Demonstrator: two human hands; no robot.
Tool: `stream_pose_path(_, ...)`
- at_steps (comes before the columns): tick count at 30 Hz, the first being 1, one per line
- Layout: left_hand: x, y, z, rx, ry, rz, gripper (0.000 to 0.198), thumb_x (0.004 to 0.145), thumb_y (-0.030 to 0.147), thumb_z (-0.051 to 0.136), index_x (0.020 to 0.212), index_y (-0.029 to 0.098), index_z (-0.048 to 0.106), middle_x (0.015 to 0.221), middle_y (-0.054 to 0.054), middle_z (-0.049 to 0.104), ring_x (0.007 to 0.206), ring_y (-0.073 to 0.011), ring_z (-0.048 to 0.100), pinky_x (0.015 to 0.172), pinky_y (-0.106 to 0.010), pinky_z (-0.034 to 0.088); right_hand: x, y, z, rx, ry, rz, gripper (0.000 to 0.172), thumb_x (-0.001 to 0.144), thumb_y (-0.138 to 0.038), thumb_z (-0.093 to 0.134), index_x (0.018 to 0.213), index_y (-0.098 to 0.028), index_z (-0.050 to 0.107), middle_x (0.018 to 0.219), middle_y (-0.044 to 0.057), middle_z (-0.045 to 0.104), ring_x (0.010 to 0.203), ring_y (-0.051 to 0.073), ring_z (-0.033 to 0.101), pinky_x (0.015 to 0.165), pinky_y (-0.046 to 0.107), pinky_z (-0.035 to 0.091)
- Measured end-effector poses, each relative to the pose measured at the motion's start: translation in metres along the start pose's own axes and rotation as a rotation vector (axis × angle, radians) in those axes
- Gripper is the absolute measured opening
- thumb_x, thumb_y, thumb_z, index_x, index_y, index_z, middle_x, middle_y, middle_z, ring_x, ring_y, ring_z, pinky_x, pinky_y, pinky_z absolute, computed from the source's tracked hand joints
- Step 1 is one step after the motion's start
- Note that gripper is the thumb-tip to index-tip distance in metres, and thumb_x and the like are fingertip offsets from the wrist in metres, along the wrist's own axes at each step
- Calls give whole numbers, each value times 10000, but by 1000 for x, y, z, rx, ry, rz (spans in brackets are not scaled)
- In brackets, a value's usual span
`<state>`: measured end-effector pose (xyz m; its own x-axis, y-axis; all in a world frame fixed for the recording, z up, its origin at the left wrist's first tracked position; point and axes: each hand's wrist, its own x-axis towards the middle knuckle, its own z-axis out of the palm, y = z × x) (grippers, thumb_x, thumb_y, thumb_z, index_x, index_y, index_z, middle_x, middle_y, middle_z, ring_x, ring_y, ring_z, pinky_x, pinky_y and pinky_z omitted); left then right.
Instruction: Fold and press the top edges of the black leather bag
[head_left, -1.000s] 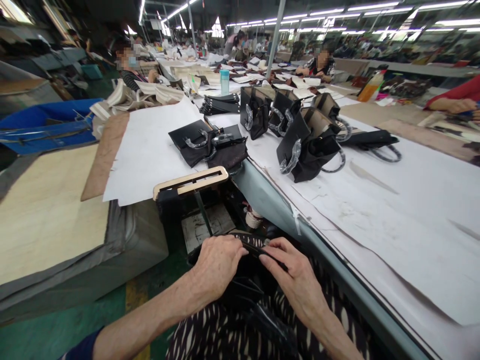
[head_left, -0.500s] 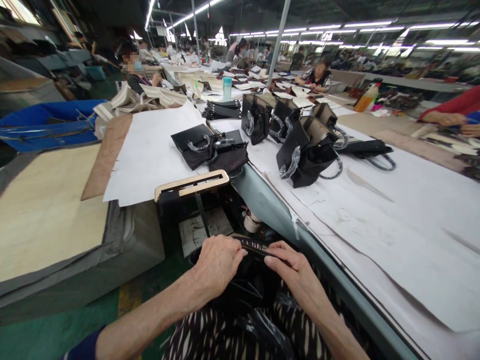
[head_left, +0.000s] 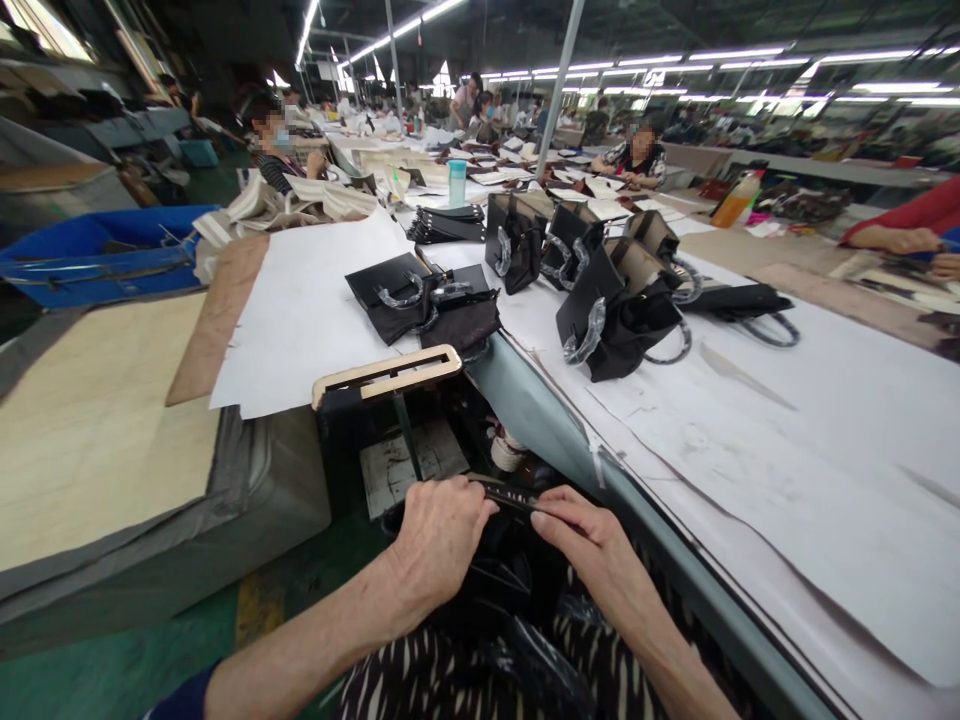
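Observation:
A black handbag [head_left: 517,575] rests on my lap, its plastic-wrapped handle [head_left: 544,660] hanging toward me. My left hand [head_left: 444,535] is closed over the left part of the bag's top edge. With thumb and fingers, my right hand [head_left: 581,520] pinches the same edge farther right. Between the hands a short stretch of the rim [head_left: 510,493] shows, with small light marks I cannot make out. The bag's lower part is dark and partly hidden by my wrists.
Several black handbags [head_left: 619,310] stand on the white-covered table [head_left: 780,480] to the right. Ahead is a wooden slotted frame [head_left: 386,375] on a post. A blue bin [head_left: 105,255] and a pale board [head_left: 112,420] lie left. Co-workers sit farther off, one red sleeve [head_left: 907,210] at right.
The view has shifted slightly. Both hands keep their hold on the bag's edge, with barely any movement.

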<state>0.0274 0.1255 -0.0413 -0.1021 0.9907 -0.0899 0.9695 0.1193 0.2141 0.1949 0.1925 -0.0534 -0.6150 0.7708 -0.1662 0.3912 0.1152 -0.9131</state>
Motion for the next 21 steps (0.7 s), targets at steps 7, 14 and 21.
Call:
stream_pose_path(7,-3,1,2,26,27,36,252,891,228,363,792,182,589,776,-44,632,693,-233,607,566,-335,450,-1,-1,-2,-1,2,5,226,808,-342,500,712,-201,649,841,5,545,786,159,517,707,263,369)
stream_pose_path(14,-4,0,6,68,63,43,230,880,203,369,776,180,572,761,-37,614,673,-218,600,559,-322,447,-1,3,-2,3,6,6,221,805,-337,507,719,-197,653,837,7,536,780,159,509,710,275,351)
stream_pose_path(21,-2,3,6,67,71,-11,201,874,215,398,761,190,563,754,-26,601,669,-211,579,580,-326,436,2,7,-3,18,-17,1,227,810,-348,506,716,-201,651,836,4,530,781,156,499,700,273,344)
